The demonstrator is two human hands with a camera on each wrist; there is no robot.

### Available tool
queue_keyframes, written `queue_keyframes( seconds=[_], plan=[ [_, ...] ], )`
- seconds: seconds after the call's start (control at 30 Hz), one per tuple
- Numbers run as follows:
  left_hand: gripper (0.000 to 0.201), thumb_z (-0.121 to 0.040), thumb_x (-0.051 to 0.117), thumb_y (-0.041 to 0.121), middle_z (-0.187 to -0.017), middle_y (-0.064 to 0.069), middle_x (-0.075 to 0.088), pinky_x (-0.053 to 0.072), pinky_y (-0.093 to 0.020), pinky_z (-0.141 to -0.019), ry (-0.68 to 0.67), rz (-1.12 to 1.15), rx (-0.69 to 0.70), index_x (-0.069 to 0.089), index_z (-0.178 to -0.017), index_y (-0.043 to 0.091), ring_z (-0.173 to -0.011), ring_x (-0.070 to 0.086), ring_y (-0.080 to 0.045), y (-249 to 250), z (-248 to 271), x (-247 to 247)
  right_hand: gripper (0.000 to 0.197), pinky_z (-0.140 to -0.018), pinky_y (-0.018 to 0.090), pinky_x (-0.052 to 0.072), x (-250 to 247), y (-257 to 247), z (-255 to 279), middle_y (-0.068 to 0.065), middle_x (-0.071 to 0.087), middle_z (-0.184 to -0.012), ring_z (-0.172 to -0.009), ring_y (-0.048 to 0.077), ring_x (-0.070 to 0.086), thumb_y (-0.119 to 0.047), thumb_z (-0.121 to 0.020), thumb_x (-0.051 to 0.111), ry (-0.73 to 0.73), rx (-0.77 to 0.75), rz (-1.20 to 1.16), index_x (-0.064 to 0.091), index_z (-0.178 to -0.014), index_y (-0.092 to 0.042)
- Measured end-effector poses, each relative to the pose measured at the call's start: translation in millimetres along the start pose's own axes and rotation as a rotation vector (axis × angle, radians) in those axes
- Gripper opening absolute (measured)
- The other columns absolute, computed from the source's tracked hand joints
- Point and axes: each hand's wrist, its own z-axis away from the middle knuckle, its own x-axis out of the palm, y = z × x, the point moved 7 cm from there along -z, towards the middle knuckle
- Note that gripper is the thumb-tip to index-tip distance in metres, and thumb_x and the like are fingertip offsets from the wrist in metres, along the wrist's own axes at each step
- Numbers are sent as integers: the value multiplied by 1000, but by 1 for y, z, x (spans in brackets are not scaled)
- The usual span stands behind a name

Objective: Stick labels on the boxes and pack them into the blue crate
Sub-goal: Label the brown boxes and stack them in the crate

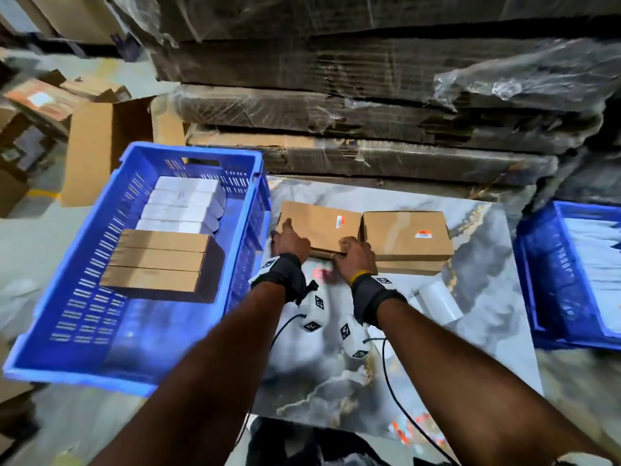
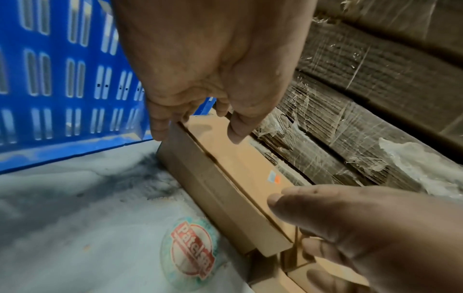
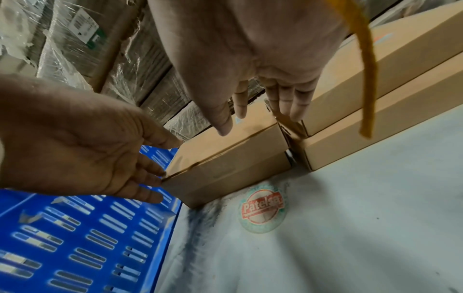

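Left hand (image 1: 291, 243): fingers (image 2: 160, 126) hooked over the 9 o'clock end of the top box (image 1: 319, 227), thumb on the lid. Right hand (image 1: 354, 255): fingers (image 3: 293, 107) nearly straight, reaching into the gap at the box's 3 o'clock end, thumb on top. Grip there not yet closed, as far as the wrist views show.

Top box sits on a lower box (image 3: 225, 178), table centre; small orange-white sticker (image 1: 340, 222) near its 3 o'clock edge. Whether that is the task label, cannot tell. Second stack (image 1: 406, 235) touching at 3 o'clock.

Blue crate (image 1: 84, 338) at 9 o'clock, just beside the stack: white boxes (image 1: 184, 206) at the far end, three brown boxes (image 1: 158, 260) on edge in front.

White label roll (image 1: 437, 302) lies at 4 o'clock.

Step, as judged: picking up the top box for packing. Next move calls for closing both ends, lifting clear, swinging to 9 o'clock, setting it on edge against the brown row.
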Motion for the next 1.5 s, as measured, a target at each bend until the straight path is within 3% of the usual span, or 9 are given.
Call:
queue_keyframes(
  seconds=[0.27, 0.43, 0.63, 0.87, 0.97, 1.07, 1.23, 1.4, 1.5],
  plan=[
    [66, -87, 61, 23, -140, -22, 39, 42, -36, -99, 115, 184, -86, 32, -146, 19, -122, 49, -41, -18, 13, -18, 47, -102, 39, 44, -4, 4, 9, 18, 49, -128, -120, 39, 49, -30, -85, 69, 69, 34, -121, 55, -130, -25],
    [86, -89, 63, 26, -139, -29, 41, 40, -41, -101, 75, 95, -75, 7, -155, 24, -127, 46, -39, -44, 53, -13, 46, -100, 39, 43, -9, 11, 33, 14, 46, -129, -125, 34, 42, -22, -83, 70, 177, -18, -125, 56, -126, -25],
    [99, -89, 64, 33, -144, -22, 45, 39, -39, -102, -102, -71, -71, -10, -155, 27, -130, 45, -38, -97, 81, 8, 51, -106, 38, 39, 11, 22, 72, 12, 37, -139, -132, 33, 35, -18, -81, 70, 85, -132, -26, 55, -128, -27],
    [62, -87, 65, 36, -130, -16, 56, 51, -41, -94, -266, -102, -106, 34, -136, 14, -117, 57, -36, -137, 106, 29, 52, -105, 36, 41, 42, 46, 106, 11, 37, -129, -122, 33, 45, -8, -77, 69, -50, -84, -61, 59, -125, -25],
    [61, -89, 65, 35, -130, -16, 57, 51, -38, -93, -305, -140, -57, 36, -137, 11, -116, 60, -35, -135, 113, 38, 54, -103, 37, 44, 67, 38, 117, 5, 38, -120, -110, 28, 56, 2, -73, 69, -170, -172, -71, 62, -120, -23],
    [63, -86, 66, 34, -129, -17, 58, 46, -32, -95, -289, -217, -14, 35, -137, 14, -120, 57, -33, -135, 115, 42, 52, -105, 35, 42, 87, 33, 124, 6, 40, -125, -116, 27, 53, -1, -74, 71, -202, -226, 15, 63, -121, -22],
    [58, -85, 57, 14, -138, -15, 37, 41, -45, -103, -128, -510, 110, 37, -138, 24, -127, 42, -37, -135, 107, 30, 48, -104, 41, 41, 88, 35, 126, 8, 31, -142, -130, 31, 38, -18, -84, 67, -205, -168, 169, 55, -130, -22],
    [79, -84, 63, 19, -156, -15, 12, 29, -57, -109, -124, -590, 91, 19, -146, 35, -143, 14, -45, -143, 94, 26, 43, -103, 41, 41, 83, 30, 125, 10, 33, -141, -129, 32, 38, -26, -87, 64, -202, -168, 209, 55, -130, -23],
    [97, -81, 70, 26, -147, -12, 27, 33, -54, -105, -249, -496, 40, 2, -149, 40, -136, 31, -40, -149, 91, 32, 42, -104, 41, 41, 80, 30, 124, 9, 36, -138, -128, 31, 39, -28, -87, 64, -190, -156, 211, 57, -128, -23]
  ],
)
